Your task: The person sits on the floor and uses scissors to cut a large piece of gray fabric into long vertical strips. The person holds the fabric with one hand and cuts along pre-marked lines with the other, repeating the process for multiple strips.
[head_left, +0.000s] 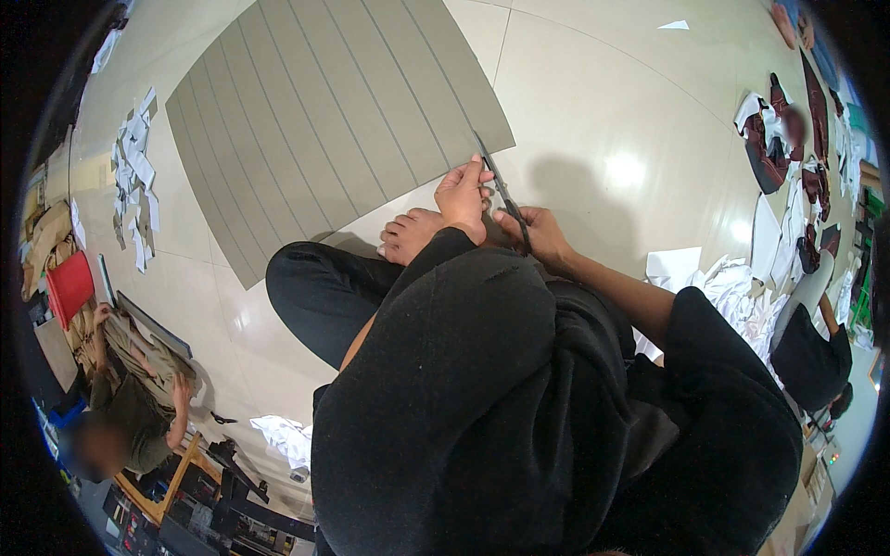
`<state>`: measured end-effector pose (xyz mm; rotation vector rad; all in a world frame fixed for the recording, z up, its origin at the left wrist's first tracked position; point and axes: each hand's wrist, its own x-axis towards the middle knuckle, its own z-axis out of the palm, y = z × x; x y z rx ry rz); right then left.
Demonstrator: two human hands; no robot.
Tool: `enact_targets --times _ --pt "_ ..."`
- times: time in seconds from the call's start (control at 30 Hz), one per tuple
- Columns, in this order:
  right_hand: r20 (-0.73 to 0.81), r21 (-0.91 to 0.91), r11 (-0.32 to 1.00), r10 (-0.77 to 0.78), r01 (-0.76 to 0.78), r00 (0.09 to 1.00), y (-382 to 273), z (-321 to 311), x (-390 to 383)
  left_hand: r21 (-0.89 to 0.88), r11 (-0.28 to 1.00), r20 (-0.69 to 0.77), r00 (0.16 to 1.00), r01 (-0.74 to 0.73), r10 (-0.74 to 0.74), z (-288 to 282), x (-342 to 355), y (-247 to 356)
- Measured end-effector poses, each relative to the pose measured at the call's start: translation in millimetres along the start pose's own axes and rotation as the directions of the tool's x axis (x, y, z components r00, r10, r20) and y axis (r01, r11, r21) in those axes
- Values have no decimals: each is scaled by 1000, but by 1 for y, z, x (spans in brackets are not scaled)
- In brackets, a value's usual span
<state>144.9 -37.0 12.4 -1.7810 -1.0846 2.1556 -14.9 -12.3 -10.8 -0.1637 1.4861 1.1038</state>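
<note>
Glossy cream tiled floor (593, 111) with lamp glare (624, 171), scattered paper scraps (134, 176).

Right hand (542, 236) palm and scissors (505, 199) handles hidden behind knee.

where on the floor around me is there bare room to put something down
Bare tile lies right of the grey lined sheet, out past the scissors toward the dark fabric scraps. Paper scraps crowd the sheet's left; white paper piles up beside the right hand.
</note>
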Motion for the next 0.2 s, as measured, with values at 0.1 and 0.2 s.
enact_targets --times 0.1,0.2 --pt "-13 -27 999 17 -17 1000 -1 0 -1 -6 1000 11 1000 2 -2 -1 2 -1" --pt "-19 -68 996 49 -50 999 1 -1 1 -2 1000 13 1000 -6 6 -2 6 -5"
